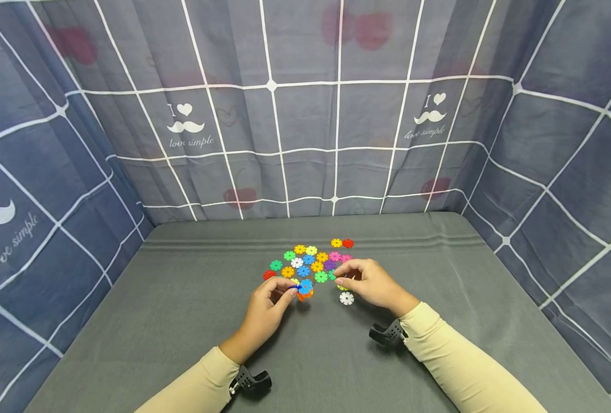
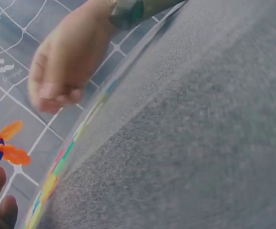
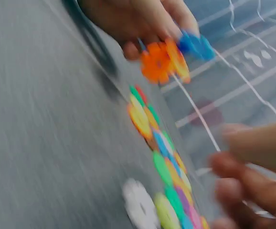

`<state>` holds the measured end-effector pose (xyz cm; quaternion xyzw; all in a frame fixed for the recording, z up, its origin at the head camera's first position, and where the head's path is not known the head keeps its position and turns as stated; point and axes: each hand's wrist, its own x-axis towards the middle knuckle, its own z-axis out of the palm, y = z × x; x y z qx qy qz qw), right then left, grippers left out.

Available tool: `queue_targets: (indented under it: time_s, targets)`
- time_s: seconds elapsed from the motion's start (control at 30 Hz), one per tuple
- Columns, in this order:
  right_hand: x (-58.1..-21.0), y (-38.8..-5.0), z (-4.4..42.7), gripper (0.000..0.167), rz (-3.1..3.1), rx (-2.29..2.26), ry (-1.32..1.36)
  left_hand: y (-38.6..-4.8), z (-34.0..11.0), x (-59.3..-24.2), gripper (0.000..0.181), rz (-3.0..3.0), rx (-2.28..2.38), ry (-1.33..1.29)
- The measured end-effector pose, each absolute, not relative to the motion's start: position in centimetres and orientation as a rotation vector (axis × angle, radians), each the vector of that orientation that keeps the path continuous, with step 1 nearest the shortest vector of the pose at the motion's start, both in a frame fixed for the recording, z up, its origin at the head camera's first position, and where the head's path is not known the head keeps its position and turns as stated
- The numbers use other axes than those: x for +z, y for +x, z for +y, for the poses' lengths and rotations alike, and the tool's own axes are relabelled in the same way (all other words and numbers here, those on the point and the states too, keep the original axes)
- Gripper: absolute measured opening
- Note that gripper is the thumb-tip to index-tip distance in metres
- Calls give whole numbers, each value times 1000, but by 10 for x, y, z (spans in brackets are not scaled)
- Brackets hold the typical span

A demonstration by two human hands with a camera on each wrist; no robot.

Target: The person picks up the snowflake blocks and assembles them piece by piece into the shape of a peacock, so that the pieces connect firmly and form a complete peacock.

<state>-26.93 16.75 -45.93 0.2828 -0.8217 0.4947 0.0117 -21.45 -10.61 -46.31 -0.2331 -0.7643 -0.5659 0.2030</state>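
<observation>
Pinching in the left hand (image 1: pixel 266 307) a joined cluster of blue and orange flower discs (image 1: pixel 305 287), raised above grey cloth (image 1: pixel 181 321).
Beyond a white disc (image 1: pixel 347 298), loosely bending the fingers of the right hand (image 1: pixel 375 284), with thumb apart and no hold on anything visible; then past loose discs (image 1: pixel 304 271) of many colours lying flat, to a yellow disc (image 1: pixel 336 243) just beside a red disc (image 1: pixel 348 243) and a grid-patterned curtain (image 1: pixel 305 126).

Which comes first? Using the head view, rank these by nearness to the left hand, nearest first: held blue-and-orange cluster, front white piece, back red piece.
1. Blue-and-orange cluster: pinched by the left hand.
2. Front white piece: to the right, lying flat.
3. Back red piece: right and farther back.
</observation>
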Motion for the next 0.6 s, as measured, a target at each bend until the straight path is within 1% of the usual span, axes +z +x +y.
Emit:
queue_targets:
  time_s: [0.07,0.17,0.33,0.43,0.53,0.6]
  targets:
    - [-459,-271,177,12,-2673,1416,966,-218,-107,-469,11,-2148,-1605,-631]
    - [-458,-271,184,16,-2769,1203,1087,-227,-110,-481,12,-2146,-1627,-637]
    - [-460,-270,184,21,-2767,986,1135,-234,-114,-490,11,-2115,-1711,-675]
    - [-462,-268,180,24,-2761,993,1118,-235,-114,-490,13,-2108,-1729,-692]
    - [-463,-267,178,28,-2760,1082,1122,-234,-114,-491,17,-2113,-1735,-679]
    - [-463,-266,177,29,-2763,1149,1125,-233,-114,-492,17,-2118,-1743,-666]
